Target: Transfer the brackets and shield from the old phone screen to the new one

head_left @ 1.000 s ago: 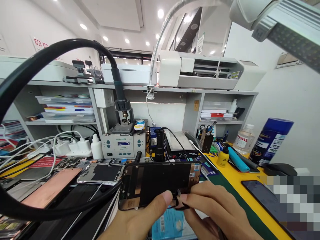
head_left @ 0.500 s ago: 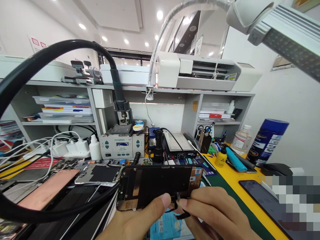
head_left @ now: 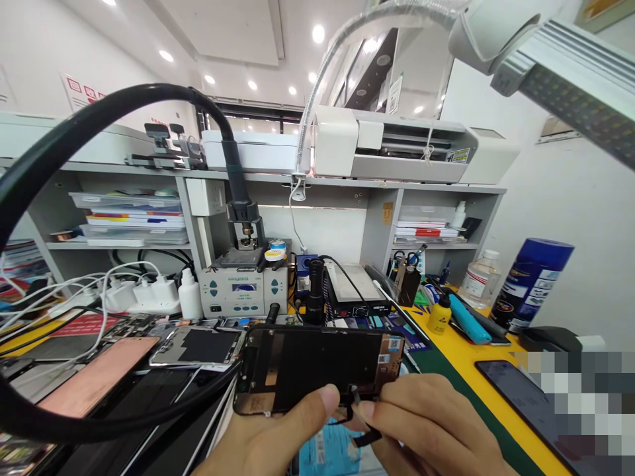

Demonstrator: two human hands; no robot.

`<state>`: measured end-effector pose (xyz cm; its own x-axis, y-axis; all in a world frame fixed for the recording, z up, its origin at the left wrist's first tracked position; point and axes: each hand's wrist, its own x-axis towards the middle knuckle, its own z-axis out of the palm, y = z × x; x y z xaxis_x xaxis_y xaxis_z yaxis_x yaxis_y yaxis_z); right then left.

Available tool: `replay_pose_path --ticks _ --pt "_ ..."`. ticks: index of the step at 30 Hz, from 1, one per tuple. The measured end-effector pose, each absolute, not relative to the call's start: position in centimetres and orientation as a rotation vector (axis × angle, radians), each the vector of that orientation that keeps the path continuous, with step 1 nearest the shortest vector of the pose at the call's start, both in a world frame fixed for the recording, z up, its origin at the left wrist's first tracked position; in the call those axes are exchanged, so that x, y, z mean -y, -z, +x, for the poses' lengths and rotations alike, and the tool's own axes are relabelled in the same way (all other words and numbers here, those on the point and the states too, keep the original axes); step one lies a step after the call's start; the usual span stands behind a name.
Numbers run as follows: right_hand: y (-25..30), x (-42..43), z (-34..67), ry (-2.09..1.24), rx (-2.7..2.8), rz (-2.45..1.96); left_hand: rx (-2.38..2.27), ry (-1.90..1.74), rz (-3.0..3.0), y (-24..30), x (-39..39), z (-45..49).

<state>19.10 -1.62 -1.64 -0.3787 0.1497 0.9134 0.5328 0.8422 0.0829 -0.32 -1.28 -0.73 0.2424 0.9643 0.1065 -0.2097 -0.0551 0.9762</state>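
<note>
A dark phone screen assembly (head_left: 317, 360) is held up in front of me, its inner side with copper-coloured patches and small labels facing me. My left hand (head_left: 282, 430) grips its lower edge, thumb pressed on the near face, other fingers hidden behind. At the lower right edge, my right hand (head_left: 426, 423) pinches a thin black flex cable (head_left: 368, 437) between thumb and fingers. The cable hangs in a bent strip below the frame. Under the hands lies a light-blue packet (head_left: 327, 453).
Phone parts, including a copper-coloured panel (head_left: 106, 373), cover the left side. A thick black hose (head_left: 124, 99) arches there. Behind stand a grey rework station (head_left: 244, 291) and a hot plate (head_left: 360, 307). To the right are a yellow bottle (head_left: 439, 314), a blue spray can (head_left: 533, 284) and a phone (head_left: 526, 403).
The view has shifted slightly. The screen assembly sits a little farther right and more level, and the black flex cable's loose strip shows more. Both hands keep their hold.
</note>
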Motion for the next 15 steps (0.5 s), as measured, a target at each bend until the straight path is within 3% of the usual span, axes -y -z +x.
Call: replay_pose_path --ticks 15 --pt "2.5 1.8 21.1 0.385 2.165 -0.54 -0.81 -1.151 1.227 1.5 1.6 -0.6"
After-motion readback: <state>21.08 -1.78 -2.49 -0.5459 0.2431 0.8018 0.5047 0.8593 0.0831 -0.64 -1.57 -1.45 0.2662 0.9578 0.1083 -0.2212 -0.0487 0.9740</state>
